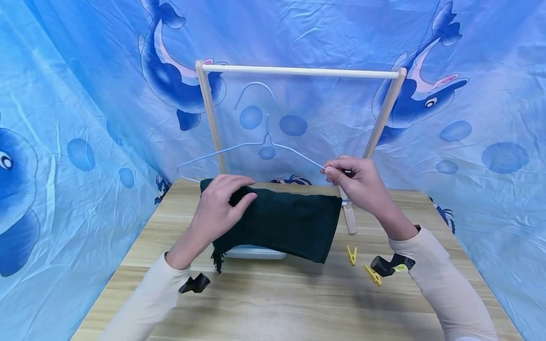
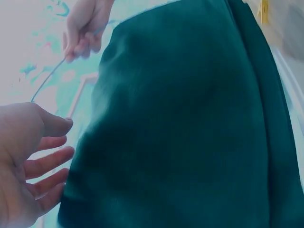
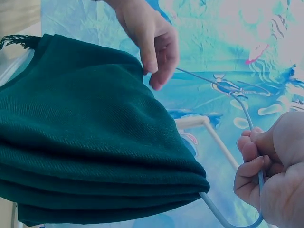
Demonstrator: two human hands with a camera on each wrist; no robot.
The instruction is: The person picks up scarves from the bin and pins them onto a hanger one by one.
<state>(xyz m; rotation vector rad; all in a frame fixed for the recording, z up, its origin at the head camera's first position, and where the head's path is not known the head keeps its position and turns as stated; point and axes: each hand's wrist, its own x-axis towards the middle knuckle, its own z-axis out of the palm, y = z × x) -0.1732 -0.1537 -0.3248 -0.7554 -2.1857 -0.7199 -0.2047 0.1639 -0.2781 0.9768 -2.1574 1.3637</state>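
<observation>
A dark green scarf (image 1: pixel 290 220) with a fringed end hangs folded over the lower bar of a pale blue wire hanger (image 1: pixel 267 140). My right hand (image 1: pixel 358 182) grips the hanger near its right corner, fingers curled round the wire, which also shows in the right wrist view. At the scarf's upper left edge is my left hand (image 1: pixel 219 203), its fingers slightly bent and spread with nothing pinched between them. In the left wrist view those fingers (image 2: pixel 47 164) lie right beside the cloth's edge. The hanger's hook points up, below the level of the rack's rail.
Behind the hanger stands a wooden rack with a white top rail (image 1: pixel 298 71). A white-rimmed container (image 1: pixel 256 254) sits partly hidden under the scarf on the wooden table (image 1: pixel 264 308). Two yellow clothespins, one upright-looking clothespin (image 1: pixel 351 255) and another (image 1: pixel 373 275), lie at the right.
</observation>
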